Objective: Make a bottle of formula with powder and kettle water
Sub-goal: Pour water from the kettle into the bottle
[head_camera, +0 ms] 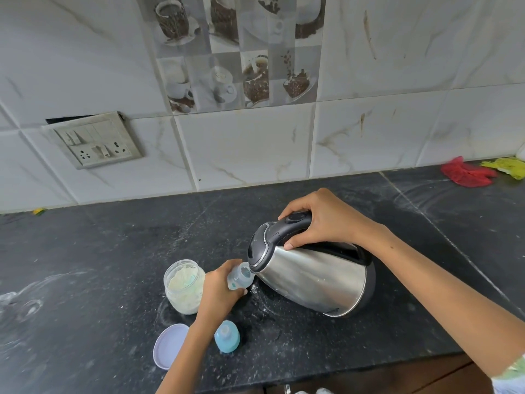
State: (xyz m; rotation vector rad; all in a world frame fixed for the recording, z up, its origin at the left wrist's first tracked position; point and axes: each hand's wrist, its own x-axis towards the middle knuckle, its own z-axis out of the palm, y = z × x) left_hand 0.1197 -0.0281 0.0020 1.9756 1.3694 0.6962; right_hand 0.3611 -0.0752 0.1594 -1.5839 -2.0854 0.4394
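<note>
Your right hand [321,220] is wrapped around the black handle of the steel kettle [315,275], thumb pressed against the side, and the kettle is tipped over to your left so its spout meets the open mouth of the baby bottle [241,277]. Your left hand [220,291] grips that clear bottle around its body and holds it tilted toward the spout, just above the counter. There is a small dark mark of lettering low on the kettle's steel wall near the base, but it is too small to read; a blue print on the bottle is likewise illegible. Just left of your left hand stands an open glass jar of pale powder [184,285], and its lilac lid [168,346] lies flat nearer you. The bottle's blue cap with teat [226,336] stands upright beside your left forearm. All of this sits on a black speckled stone counter [99,265], dusted with white powder around the kettle and smeared pale toward the left. Behind it rises a wall of white marbled tiles [250,149], stained brown in places, with a panel of coffee-cup picture tiles above. A grimy switch-and-socket plate [95,140] hangs slightly loose on the left. At the far right of the counter lie a red cloth [466,173] and a yellow-green one [507,166].
</note>
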